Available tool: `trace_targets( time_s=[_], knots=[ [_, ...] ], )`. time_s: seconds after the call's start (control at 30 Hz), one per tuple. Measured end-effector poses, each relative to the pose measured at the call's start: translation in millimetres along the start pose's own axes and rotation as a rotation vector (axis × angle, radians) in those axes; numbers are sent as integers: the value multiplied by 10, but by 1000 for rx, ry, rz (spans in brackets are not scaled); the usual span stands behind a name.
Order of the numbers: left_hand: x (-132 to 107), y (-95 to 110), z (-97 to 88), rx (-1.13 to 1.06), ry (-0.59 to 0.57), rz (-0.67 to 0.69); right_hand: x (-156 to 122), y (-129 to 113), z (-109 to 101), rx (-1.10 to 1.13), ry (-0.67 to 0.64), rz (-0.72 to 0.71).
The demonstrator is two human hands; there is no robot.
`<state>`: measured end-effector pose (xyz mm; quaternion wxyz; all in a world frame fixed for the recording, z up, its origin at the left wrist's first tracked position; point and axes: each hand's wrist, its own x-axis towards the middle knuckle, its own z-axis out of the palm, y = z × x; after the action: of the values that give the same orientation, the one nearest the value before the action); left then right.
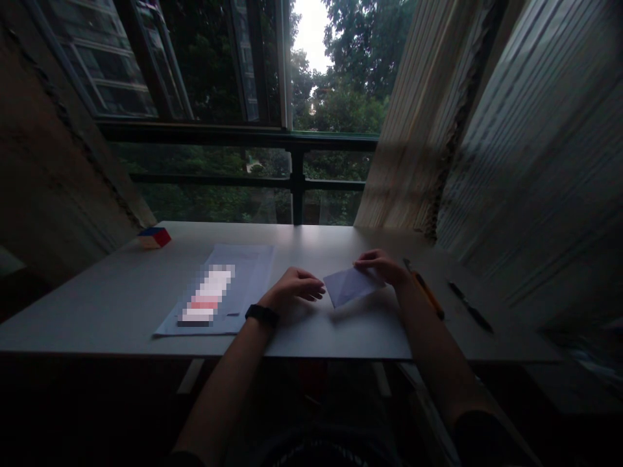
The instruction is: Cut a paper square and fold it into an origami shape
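A small piece of folded white paper [351, 286] is tilted just above the table, its shadow falling below it. My right hand [379, 263] pinches it by the upper right edge, thumb and fingers closed on it. Left of the paper is my left hand [298, 285], wearing a black watch on the wrist. Its fingers are loosely bent and somewhat apart, holding nothing, with the tips close to the paper's left edge. A larger printed sheet [253, 272] lies flat beyond my left wrist; part of its print is pixelated.
On the white table [111, 311], a puzzle cube [154, 238] stands at the far left. An orange and black utility knife [428, 296] lies beside my right forearm, with a dark pen [470, 307] farther right. Curtains [413, 130] and a window are behind the table.
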<state>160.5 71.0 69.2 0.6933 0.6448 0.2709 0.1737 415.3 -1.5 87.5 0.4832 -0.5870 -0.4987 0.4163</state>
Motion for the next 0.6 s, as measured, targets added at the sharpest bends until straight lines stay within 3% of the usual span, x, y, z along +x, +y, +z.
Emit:
trace_targets(
  time_s=[0.1, 0.2, 0.43, 0.6],
  knots=[
    [18, 9, -5, -62, 103, 10, 10, 41, -61, 28, 31, 4],
    [49, 13, 11, -122, 196, 41, 43, 68, 8, 20, -8, 1],
    [106, -70, 39, 65, 228, 99, 124, 92, 401, 42, -100, -28],
    [139, -104, 2, 48, 259, 116, 117, 82, 381, 50, -108, 16]
  ],
)
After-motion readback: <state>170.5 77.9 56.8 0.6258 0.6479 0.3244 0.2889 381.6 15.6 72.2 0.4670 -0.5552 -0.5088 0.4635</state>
